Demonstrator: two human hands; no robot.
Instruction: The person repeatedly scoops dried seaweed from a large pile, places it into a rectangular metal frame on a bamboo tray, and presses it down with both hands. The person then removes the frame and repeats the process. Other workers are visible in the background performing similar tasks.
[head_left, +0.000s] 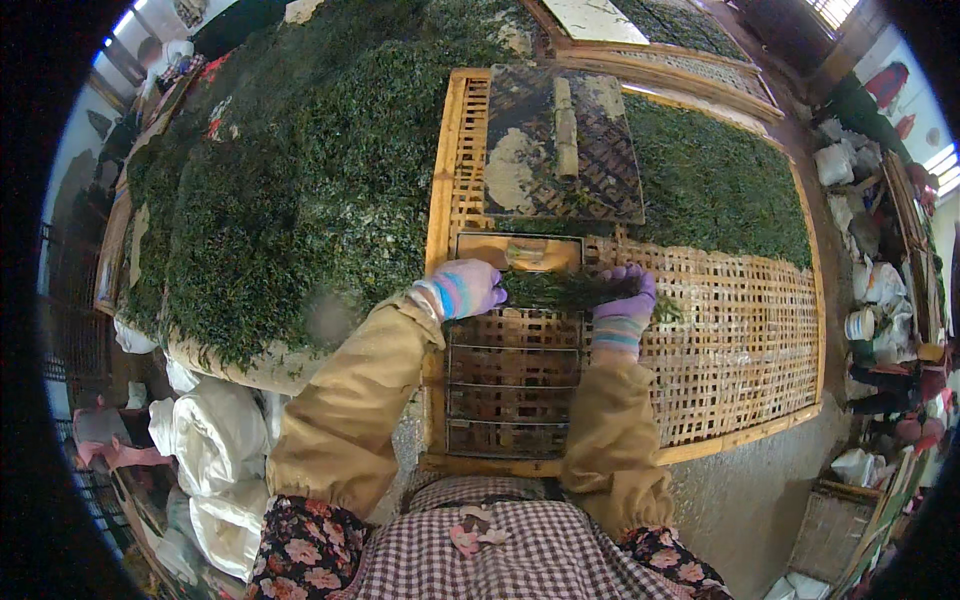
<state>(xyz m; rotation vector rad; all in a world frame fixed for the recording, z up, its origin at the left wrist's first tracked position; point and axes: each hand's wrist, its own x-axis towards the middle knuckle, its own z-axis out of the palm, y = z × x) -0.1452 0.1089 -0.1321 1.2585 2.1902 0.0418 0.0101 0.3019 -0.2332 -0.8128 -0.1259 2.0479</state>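
My left hand (466, 289), in a striped knit glove, pinches the left end of a strip of dark green leafy material (551, 289). At the strip's right end, the fingers of my right hand (626, 296), in a purple glove, hold it too. The strip lies across a thin rectangular wire frame (514, 387) with several crossbars, which rests on a woven bamboo tray (735, 322). A wooden block (517, 253) sits in the frame's top section. Above it is a stained flat board (525, 161) with a bar-like handle (565, 135).
A large heap of green leaves (315, 165) spreads to the left. More leaves (712, 180) cover the tray's upper right. White sacks (217, 442) stand at lower left. Another person (161, 64) is at the far upper left. A second tray (690, 67) lies beyond.
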